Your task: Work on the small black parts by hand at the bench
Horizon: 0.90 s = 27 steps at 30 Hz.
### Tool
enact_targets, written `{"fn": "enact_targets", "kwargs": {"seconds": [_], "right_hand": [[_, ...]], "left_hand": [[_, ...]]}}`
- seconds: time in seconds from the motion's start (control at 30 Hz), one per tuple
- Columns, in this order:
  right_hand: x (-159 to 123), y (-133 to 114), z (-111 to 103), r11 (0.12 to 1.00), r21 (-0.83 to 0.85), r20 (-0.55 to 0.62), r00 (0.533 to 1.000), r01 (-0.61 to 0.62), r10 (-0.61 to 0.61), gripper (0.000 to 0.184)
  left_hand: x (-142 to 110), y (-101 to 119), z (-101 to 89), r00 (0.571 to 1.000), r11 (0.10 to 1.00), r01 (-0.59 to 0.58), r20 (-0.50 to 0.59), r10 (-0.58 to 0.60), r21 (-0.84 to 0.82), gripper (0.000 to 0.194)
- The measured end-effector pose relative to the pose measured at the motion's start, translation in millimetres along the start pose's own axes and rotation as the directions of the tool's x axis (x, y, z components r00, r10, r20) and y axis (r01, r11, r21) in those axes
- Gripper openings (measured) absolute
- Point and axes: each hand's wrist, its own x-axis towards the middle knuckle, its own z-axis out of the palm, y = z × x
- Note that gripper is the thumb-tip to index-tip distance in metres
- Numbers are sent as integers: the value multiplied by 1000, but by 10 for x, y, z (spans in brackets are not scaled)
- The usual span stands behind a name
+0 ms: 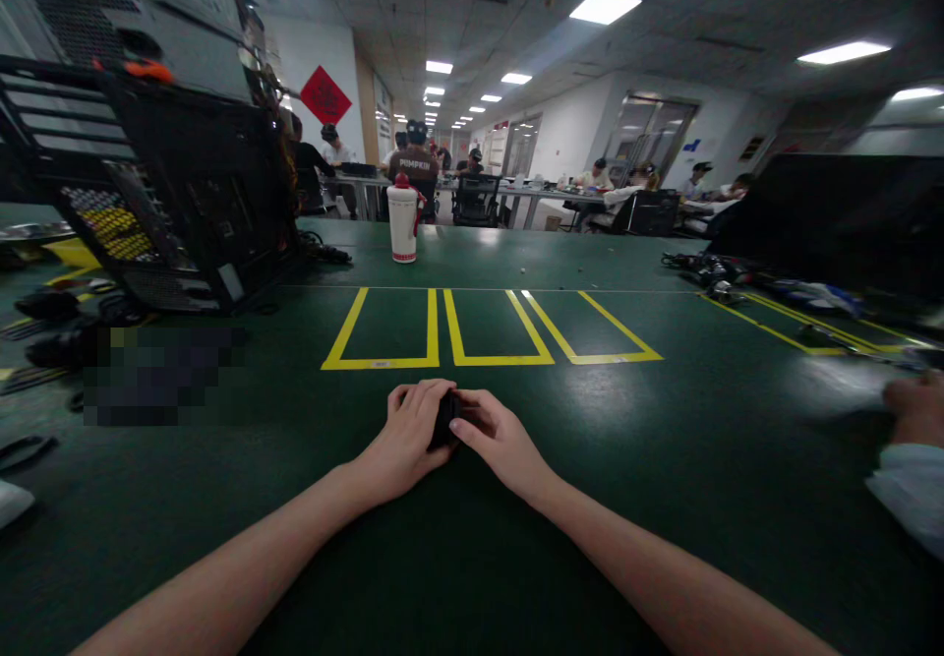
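Note:
Both my hands meet over a small black object [444, 420] at the middle of the green table. My left hand [413, 430] wraps round its left side with curled fingers. From the right, my right hand [501, 435] grips it, thumb on the near face and fingers behind. Most of the object is covered, so its kind cannot be made out. Just beyond my fingers, yellow tape [501, 361] marks three outlines on the green table [457, 558].
A black computer case [184, 194] stands at the left, cables beside it. Behind the tape is a white cup [403, 221] with a red lid. At right, a co-worker's hand [914, 410] rests near a dark monitor-like panel [841, 223]. Several people sit at far tables.

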Motion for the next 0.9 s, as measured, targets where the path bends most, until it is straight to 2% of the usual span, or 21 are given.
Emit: {"fn": "enact_targets", "kwargs": {"seconds": [0.17, 0.27, 0.43, 0.57, 0.7, 0.9], "right_hand": [[-16, -12, 1, 996, 6, 5, 996, 87, -87, 26], [-20, -30, 5, 998, -29, -20, 998, 62, -62, 22], [-2, -23, -3, 998, -55, -22, 1000, 8, -9, 30], [-13, -15, 1, 999, -11, 13, 999, 53, -53, 27], [-30, -28, 12, 997, -19, -13, 997, 76, -76, 21], [-8, -17, 0, 999, -53, -22, 1000, 10, -11, 31]], "left_hand": [[3, -32, 50, 999, 1000, 3, -33, -3, 24, 57], [5, -13, 24, 1000, 1000, 14, -16, -13, 27, 54], [0, 7, -18, 1000, 1000, 24, 6, -25, 19, 54], [-2, -6, -7, 1000, 1000, 17, -2, -17, 11, 56], [2, -1, -8, 1000, 1000, 17, -4, -17, 17, 55], [-3, 12, -29, 1000, 1000, 17, 9, -17, 10, 55]]}}
